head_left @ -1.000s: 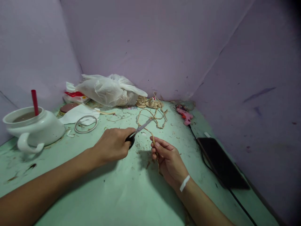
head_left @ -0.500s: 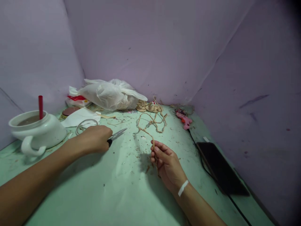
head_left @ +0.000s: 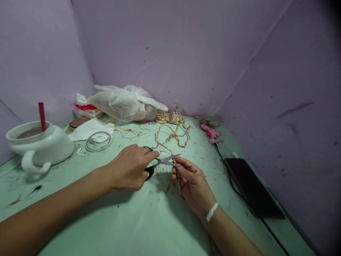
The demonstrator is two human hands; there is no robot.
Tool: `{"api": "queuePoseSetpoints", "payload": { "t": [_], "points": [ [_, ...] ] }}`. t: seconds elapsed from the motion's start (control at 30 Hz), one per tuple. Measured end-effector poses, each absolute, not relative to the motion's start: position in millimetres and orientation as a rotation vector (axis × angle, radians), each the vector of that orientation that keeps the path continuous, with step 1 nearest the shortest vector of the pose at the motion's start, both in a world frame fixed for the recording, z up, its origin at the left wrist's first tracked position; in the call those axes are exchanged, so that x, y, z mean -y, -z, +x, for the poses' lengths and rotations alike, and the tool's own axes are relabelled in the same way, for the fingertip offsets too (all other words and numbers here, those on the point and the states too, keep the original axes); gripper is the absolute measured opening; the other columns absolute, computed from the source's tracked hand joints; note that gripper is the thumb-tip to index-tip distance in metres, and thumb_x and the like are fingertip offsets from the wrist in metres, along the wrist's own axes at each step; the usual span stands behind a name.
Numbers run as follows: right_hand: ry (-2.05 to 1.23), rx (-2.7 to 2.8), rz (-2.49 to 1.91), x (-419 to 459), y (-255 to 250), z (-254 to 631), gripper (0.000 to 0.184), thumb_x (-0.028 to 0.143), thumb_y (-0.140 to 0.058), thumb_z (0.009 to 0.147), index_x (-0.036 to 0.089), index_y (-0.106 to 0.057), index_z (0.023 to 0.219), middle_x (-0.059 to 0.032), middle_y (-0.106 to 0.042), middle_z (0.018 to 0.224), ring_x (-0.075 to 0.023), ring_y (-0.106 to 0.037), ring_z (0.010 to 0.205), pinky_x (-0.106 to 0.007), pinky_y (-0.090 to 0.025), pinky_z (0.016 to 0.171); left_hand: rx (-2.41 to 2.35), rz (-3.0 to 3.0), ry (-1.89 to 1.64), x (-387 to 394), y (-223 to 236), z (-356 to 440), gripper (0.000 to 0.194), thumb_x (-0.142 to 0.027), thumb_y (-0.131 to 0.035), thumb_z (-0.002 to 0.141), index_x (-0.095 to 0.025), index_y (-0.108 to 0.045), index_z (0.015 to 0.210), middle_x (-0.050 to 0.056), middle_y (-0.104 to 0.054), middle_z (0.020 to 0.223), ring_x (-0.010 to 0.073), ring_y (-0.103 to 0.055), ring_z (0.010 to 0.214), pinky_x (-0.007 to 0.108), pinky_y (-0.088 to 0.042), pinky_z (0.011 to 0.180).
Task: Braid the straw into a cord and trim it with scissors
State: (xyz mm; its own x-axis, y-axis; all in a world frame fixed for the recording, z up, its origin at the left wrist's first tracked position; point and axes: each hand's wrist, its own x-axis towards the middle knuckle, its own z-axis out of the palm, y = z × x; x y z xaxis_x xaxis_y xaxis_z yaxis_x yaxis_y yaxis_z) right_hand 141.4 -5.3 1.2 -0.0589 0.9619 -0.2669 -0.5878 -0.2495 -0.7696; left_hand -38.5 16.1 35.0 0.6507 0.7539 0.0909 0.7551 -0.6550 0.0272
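My left hand [head_left: 133, 167] is closed around the black handles of a pair of scissors [head_left: 161, 161]. The blades are parted and point right, on either side of a braided tan cord [head_left: 174, 159] or very close to it. Pinched between thumb and fingers, that cord is held by my right hand [head_left: 193, 181] just at the blade tips. Its short end hangs below my right fingers, while the long part lies in loose loops on the table behind. A white strip is around my right wrist.
On the green table [head_left: 128, 220] a white mug [head_left: 50, 145] with a red stick stands left. A clear tape roll [head_left: 98, 141], white paper [head_left: 87, 130] and plastic bag [head_left: 125, 105] lie behind. At right are a pink glue gun [head_left: 210, 133] and a black phone-like slab [head_left: 253, 188] beside a cable.
My left hand has brought the scissors rightward to the cord, and the blades have spread apart. My right hand keeps its pinch on the cord, almost in place.
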Motion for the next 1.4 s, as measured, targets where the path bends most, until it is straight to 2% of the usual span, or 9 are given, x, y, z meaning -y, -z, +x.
{"api": "queuePoseSetpoints", "payload": {
  "t": [0.27, 0.87, 1.07, 1.17, 1.27, 1.4],
  "points": [
    [-1.634, 0.613, -0.936, 6, 1, 141, 0.024, 0.014, -0.073, 0.05, 0.015, -0.065, 0.073, -0.0001, -0.063, 0.058, -0.0075, -0.054, 0.05, -0.016, -0.043, 0.047, 1.249, -2.807, 0.138, -15, -36, -38, 0.049, -0.015, -0.043, 0.064, -0.018, -0.044, 0.113, 0.005, -0.057, 0.084, 0.0211, -0.053, 0.077, 0.033, -0.037, 0.066],
    [-1.619, 0.708, -0.919, 8, 1, 140, 0.021, 0.017, -0.072, 0.056, 0.015, -0.067, 0.077, 0.0002, -0.062, 0.065, -0.006, -0.051, 0.052, -0.015, -0.043, 0.049, 1.186, -2.762, 0.074, -17, -34, -38, 0.047, -0.014, -0.043, 0.066, -0.016, -0.045, 0.114, 0.007, -0.058, 0.079, 0.0212, -0.054, 0.07, 0.032, -0.037, 0.059],
    [-1.61, 0.688, -0.928, 7, 0, 140, 0.019, 0.018, -0.073, 0.055, 0.014, -0.067, 0.073, 0.0008, -0.06, 0.065, -0.0056, -0.052, 0.053, -0.014, -0.044, 0.049, 1.285, -2.816, 0.1, -16, -36, -40, 0.045, -0.011, -0.042, 0.065, -0.021, -0.049, 0.109, 0.005, -0.061, 0.079, 0.0193, -0.055, 0.067, 0.029, -0.037, 0.057],
    [-1.591, 0.635, -0.947, 7, -1, 140, 0.022, 0.017, -0.075, 0.052, 0.014, -0.067, 0.073, 0.0005, -0.061, 0.064, -0.0064, -0.053, 0.053, -0.015, -0.044, 0.048, 1.463, -2.949, 0.358, -17, -38, -40, 0.035, -0.011, -0.041, 0.067, -0.023, -0.055, 0.096, 0.001, -0.061, 0.075, 0.0156, -0.055, 0.066, 0.025, -0.037, 0.059],
    [-1.597, 0.612, -0.959, 7, -1, 140, 0.026, 0.017, -0.076, 0.05, 0.015, -0.067, 0.074, 0.0002, -0.061, 0.065, -0.0069, -0.053, 0.053, -0.017, -0.044, 0.049, 1.933, -3.004, 0.997, -22, -35, -38, 0.021, -0.019, -0.048, 0.069, -0.019, -0.057, 0.088, -0.001, -0.058, 0.066, 0.0127, -0.053, 0.06, 0.023, -0.038, 0.055],
    [-1.629, 0.68, -0.961, 9, 0, 138, 0.025, 0.019, -0.076, 0.051, 0.015, -0.066, 0.073, 0.0009, -0.06, 0.064, -0.0074, -0.053, 0.053, -0.018, -0.044, 0.05, 2.81, -2.515, 1.947, -33, -24, -35, 0.039, -0.031, -0.062, 0.063, -0.014, -0.051, 0.096, 0.001, -0.058, 0.064, 0.0114, -0.055, 0.053, 0.02, -0.036, 0.048]
  ]
}}
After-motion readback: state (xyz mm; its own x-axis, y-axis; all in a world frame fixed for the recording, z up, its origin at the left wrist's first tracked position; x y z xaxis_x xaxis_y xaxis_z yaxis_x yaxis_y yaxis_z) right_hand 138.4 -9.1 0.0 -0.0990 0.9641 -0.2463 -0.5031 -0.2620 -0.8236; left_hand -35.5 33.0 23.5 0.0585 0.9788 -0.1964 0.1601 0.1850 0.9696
